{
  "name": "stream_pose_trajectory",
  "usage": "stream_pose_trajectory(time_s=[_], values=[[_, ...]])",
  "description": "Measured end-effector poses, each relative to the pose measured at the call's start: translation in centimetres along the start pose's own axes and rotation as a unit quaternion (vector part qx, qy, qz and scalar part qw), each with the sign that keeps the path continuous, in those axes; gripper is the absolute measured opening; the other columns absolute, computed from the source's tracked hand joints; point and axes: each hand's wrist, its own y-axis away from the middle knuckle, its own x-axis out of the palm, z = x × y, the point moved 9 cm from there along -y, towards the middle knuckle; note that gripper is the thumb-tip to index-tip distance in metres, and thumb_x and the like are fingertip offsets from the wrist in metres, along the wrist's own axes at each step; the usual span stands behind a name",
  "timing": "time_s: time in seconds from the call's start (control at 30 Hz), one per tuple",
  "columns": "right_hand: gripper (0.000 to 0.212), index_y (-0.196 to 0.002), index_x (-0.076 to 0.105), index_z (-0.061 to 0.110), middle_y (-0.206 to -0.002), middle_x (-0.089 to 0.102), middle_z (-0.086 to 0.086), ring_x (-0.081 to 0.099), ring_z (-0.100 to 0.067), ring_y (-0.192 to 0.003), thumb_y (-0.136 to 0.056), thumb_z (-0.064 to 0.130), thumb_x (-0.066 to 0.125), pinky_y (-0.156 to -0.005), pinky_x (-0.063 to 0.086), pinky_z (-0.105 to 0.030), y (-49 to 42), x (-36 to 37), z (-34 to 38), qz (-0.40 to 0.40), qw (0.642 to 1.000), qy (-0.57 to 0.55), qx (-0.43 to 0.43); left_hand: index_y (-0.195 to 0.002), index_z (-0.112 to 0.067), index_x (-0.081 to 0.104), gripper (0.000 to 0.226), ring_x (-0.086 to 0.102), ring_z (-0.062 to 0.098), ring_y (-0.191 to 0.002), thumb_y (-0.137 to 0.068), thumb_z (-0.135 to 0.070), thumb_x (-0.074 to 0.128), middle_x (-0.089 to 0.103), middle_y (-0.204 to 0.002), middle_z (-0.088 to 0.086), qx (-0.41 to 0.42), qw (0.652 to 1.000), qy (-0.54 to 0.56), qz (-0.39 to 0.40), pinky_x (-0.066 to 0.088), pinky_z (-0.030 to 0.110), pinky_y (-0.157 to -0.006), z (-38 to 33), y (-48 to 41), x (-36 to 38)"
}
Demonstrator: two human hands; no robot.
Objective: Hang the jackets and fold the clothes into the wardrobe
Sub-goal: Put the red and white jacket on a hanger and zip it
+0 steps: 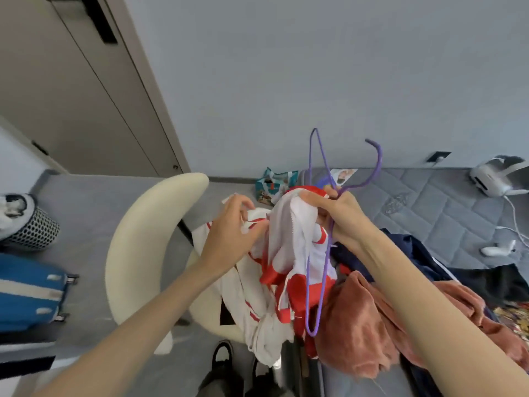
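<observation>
Purple hanger over jacket, neck inside right hand

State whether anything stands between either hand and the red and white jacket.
Nothing visible does. The left hand pinches the jacket, and the right hand grips its top edge together with the purple hanger.

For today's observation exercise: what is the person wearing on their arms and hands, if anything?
Nothing visible. The left hand and right hand are bare: no gloves, rings or watch. The left forearm and right forearm show no sleeves up to the picture's edge.
</observation>
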Motion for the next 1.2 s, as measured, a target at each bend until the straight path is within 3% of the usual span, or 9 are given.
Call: stream_pose_trajectory(time_s=[0.1,0.17,0.37,0.53,0.7,0.83,0.93,1.03,1.2], values=[[0.053,-0.062,0.031,0.025,-0.052,0.039,0.005,0.044,-0.007,-0.044,-0.079,0.0,0.074,-0.047,0.047,-0.019,1.7,3.7,5.2,0.044,0.998,-0.01,-0.04,-0.1,-0.033,0.052,0.028,0.051,-0.005,-0.086,-0.08,-0.048,0.064,0.052,-0.091,-0.021,0.048,0.986,-0.048,0.154,0.044,0.017,-0.072,-2.8,2.7,0.7],[0.051,-0.063,0.031,0.024,-0.051,0.038,0.006,0.043,-0.006,-0.044,-0.08,-0.001,0.073,-0.049,0.047,-0.018,3.3,6.4,7.9,0.079,0.995,-0.015,-0.06,-0.125,-0.04,0.041,0.06,0.05,-0.004,-0.105,-0.074,-0.052,0.068,0.05,-0.117,-0.019,0.019,0.975,-0.038,0.219,0.05,0.027,-0.088,-2.9,4.1,0.9],[0.049,-0.067,0.029,0.023,-0.062,0.045,0.002,0.054,-0.007,-0.054,-0.084,0.0,0.069,-0.056,0.053,-0.019,7.8,12.1,13.2,0.116,0.986,-0.024,-0.118,-0.144,-0.044,0.013,0.118,0.036,0.004,-0.134,-0.053,-0.058,0.086,0.029,-0.147,-0.019,-0.01,0.981,0.055,0.188,0.038,0.035,-0.107,-5.3,5.2,-3.2],[0.048,-0.068,0.03,0.022,-0.071,0.048,-0.004,0.061,-0.013,-0.065,-0.083,0.001,0.071,-0.06,0.057,-0.023,10.1,14.1,14.3,0.109,0.984,-0.008,-0.142,-0.11,-0.013,0.061,0.035,0.061,0.018,-0.101,-0.089,-0.041,0.062,0.064,-0.108,0.006,-0.058,0.996,0.041,0.062,0.048,0.043,-0.091,-5.1,6.4,-9.2],[0.028,-0.073,0.048,0.008,-0.066,0.057,-0.003,0.066,-0.012,-0.062,-0.081,0.004,0.075,-0.059,0.058,-0.025,11.7,14.2,12.6,0.059,0.974,0.158,-0.152,-0.11,-0.023,0.066,0.02,0.063,0.009,-0.094,-0.098,-0.025,0.05,0.069,-0.097,-0.008,-0.157,0.969,0.19,-0.007,0.046,0.021,-0.085,-3.0,9.3,-16.1],[0.042,-0.065,0.037,0.014,-0.066,0.054,-0.008,0.067,-0.015,-0.059,-0.082,0.004,0.074,-0.054,0.058,-0.025,13.7,15.1,8.7,0.057,0.96,0.25,-0.117,-0.102,-0.023,0.068,0.015,0.068,0.008,-0.084,-0.095,-0.023,0.054,0.073,-0.093,-0.004,-0.218,0.929,0.298,-0.006,0.053,0.02,-0.079,-2.5,11.6,-19.0],[0.047,-0.067,0.031,0.018,-0.091,0.061,-0.016,0.069,-0.023,-0.086,-0.084,-0.001,0.07,-0.064,0.061,-0.029,15.9,16.1,6.6,0.09,0.956,0.255,-0.116,-0.101,-0.019,0.07,0.018,0.068,0.015,-0.09,-0.093,-0.027,0.056,0.073,-0.097,0.002,-0.234,0.923,0.304,0.022,0.053,0.027,-0.085,-3.1,12.9,-20.1],[0.022,-0.09,0.057,0.002,-0.126,0.06,-0.005,0.061,-0.012,-0.11,-0.078,-0.003,0.075,-0.078,0.057,-0.02,18.7,17.4,4.9,0.138,0.907,0.369,-0.152,-0.098,-0.018,0.071,0.02,0.069,0.016,-0.085,-0.092,-0.031,0.058,0.074,-0.095,0.005,-0.226,0.934,0.272,0.051,0.053,0.028,-0.083,-4.2,13.7,-20.4],[0.05,-0.092,0.056,0.036,-0.12,0.062,0.023,0.054,0.016,-0.107,-0.07,-0.003,0.08,-0.088,0.046,-0.008,23.1,19.8,0.3,0.207,0.873,0.404,-0.177,-0.092,-0.016,0.07,0.024,0.071,0.016,-0.073,-0.092,-0.037,0.057,0.074,-0.082,0.004,-0.186,0.944,0.243,0.124,0.056,0.023,-0.063,-8.1,13.9,-19.6]])
